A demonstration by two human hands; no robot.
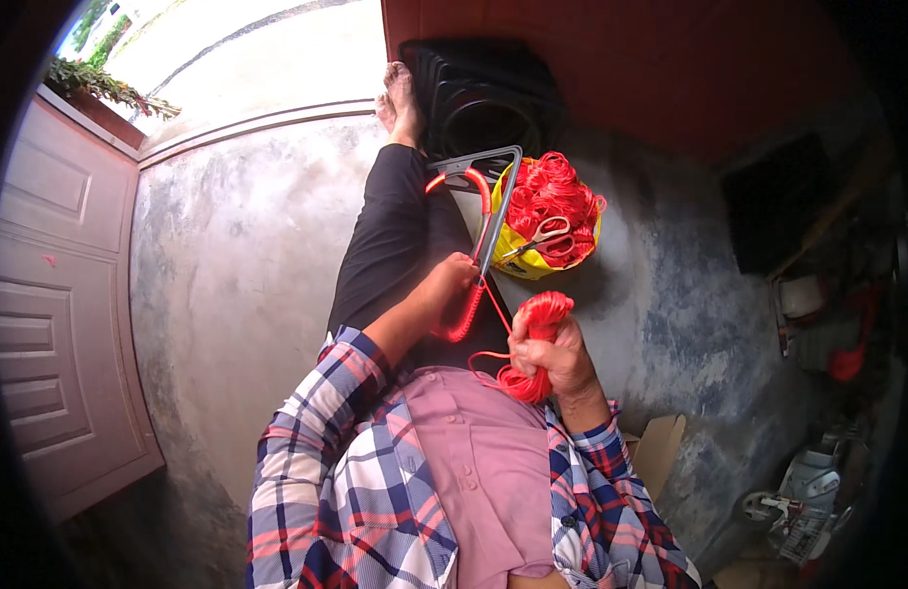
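The left hand (452, 290) is wrapped round the lower end of the red-wound grey frame (503, 206), whose long side slants up and right over the dark trousers (375, 231); the right hand (557, 355), fingers curled tight, grips a red cord bundle (547, 311) just right and lower, its straight strand (496, 305) running up-left to the frame

Bright yellow is recorded on the bag (502, 236), with red noted on the cord (547, 187) inside it. Left of the bag, grey is observed on the frame (502, 209), red on its winding (464, 319), black on the trousers (383, 216). On the wearer's side of the bag, red is found on the hank (547, 311), plain pink on the inner shirt (488, 442), and navy, white and coral plaid on the outer shirt (307, 471).
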